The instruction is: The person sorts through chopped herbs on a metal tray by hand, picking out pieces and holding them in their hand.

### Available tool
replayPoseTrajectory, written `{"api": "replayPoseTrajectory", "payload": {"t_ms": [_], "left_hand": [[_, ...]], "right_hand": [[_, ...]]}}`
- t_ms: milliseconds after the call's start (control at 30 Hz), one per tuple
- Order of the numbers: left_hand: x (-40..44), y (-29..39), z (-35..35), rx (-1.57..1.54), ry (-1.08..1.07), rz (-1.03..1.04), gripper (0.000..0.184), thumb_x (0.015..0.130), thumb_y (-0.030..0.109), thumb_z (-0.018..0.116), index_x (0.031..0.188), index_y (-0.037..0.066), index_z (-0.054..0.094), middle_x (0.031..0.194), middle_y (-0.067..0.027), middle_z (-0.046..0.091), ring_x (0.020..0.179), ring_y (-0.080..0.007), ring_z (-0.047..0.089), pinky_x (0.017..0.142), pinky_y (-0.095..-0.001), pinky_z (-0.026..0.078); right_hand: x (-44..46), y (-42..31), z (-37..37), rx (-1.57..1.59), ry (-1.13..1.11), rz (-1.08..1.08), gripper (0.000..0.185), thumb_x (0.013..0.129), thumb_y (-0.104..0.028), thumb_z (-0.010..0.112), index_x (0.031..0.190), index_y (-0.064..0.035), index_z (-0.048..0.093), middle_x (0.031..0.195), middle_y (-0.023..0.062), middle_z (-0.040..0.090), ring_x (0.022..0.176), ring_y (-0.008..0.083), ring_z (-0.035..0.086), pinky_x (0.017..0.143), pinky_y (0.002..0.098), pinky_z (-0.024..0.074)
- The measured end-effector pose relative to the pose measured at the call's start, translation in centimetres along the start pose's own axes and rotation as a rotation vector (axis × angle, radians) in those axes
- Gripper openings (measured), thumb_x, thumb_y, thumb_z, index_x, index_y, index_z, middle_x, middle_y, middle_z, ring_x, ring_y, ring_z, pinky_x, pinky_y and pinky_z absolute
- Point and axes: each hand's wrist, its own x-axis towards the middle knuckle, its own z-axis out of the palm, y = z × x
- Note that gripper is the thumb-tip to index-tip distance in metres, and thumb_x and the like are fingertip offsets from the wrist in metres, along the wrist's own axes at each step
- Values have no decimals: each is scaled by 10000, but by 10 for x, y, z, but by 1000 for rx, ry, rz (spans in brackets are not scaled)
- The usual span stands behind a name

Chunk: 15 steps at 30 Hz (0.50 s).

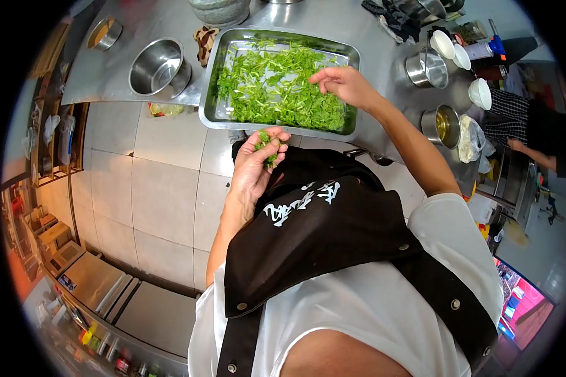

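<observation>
Chopped green herbs (277,85) lie spread in a rectangular metal tray (206,116) at the counter's front edge. My left hand (258,157) is just in front of the tray's near rim, closed round a small bunch of the greens (269,149). Over the right part of the tray, my right hand (343,85) hangs above the herbs with its fingers pointing left. Those fingers are close together, and whether anything is between them is too small to make out.
A metal pot (160,68) and a small metal bowl (105,34) stand left of the tray. A stone mortar (219,11) is behind it. Metal pots (426,69) and white bowls (480,94) stand on the right. Another person (541,135) is at the far right.
</observation>
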Motion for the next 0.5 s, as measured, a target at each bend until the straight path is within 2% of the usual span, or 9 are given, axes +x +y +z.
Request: {"api": "replayPoseTrajectory", "payload": {"t_ms": [133, 233, 333, 433, 500], "left_hand": [[2, -2, -11, -11, 1, 6, 149, 858, -5, 575, 1001, 30, 601, 947, -78, 638, 784, -124, 591, 688, -226, 498], [-2, -2, -13, -40, 16, 8, 149, 853, -6, 585, 996, 30, 606, 921, -66, 636, 767, -116, 586, 671, -223, 494], [-1, -5, -20, -60, 22, 15, 163, 846, -8, 594, 1005, 30, 603, 914, -61, 635, 763, -113, 585, 670, -221, 495], [-1, -4, -20, -63, 33, 12, 180, 842, -11, 599, 1017, 31, 599, 911, -59, 635, 760, -110, 585, 670, -221, 497], [-1, -3, -20, -58, 13, 19, 192, 843, -11, 597, 1030, 33, 597, 918, -61, 638, 762, -111, 587, 677, -222, 499]], "right_hand": [[13, -12, 4, 262, -20, 239, 258, 848, -27, 480, 1051, -6, 639, 732, 13, 605, 628, 75, 530, 569, 224, 430], [16, -25, -4, 246, 60, 286, 214, 875, -54, 499, 1039, -24, 634, 752, -25, 558, 634, 23, 475, 554, 182, 374], [23, 9, -11, 10, 91, 125, 211, 854, -77, 538, 1039, -55, 638, 773, -12, 564, 649, 53, 494, 578, 203, 409], [20, 17, -10, -463, 78, -176, 216, 797, -85, 536, 975, -129, 651, 822, 56, 635, 712, 212, 603, 648, 346, 477], [17, 13, -5, -624, 60, -179, 202, 769, -75, 533, 926, -135, 644, 864, 68, 629, 783, 261, 603, 702, 372, 481]]}}
